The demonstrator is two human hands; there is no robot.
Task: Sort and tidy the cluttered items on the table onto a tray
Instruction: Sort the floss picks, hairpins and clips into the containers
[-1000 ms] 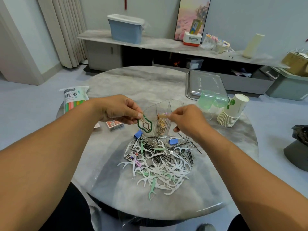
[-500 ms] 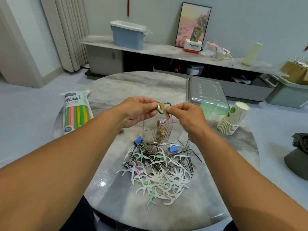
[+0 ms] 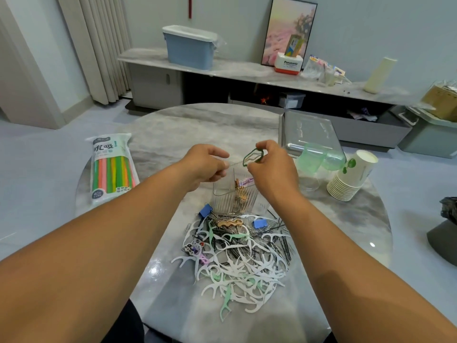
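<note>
Carefully, my right hand (image 3: 269,167) is pinching the green clip (image 3: 252,157), my left hand (image 3: 205,167) pinching a thin pin (image 3: 235,164); tugging risks flinging either.

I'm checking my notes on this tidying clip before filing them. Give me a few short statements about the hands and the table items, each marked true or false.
1. The right hand pinches a green wavy clip. True.
2. The left hand lies flat on the table. False: it is raised, fingers curled, by the clip.
3. The floss picks lie heaped on the table. True.
4. The paper cups stand left of the straw pack. False: they stand on the right.
</note>
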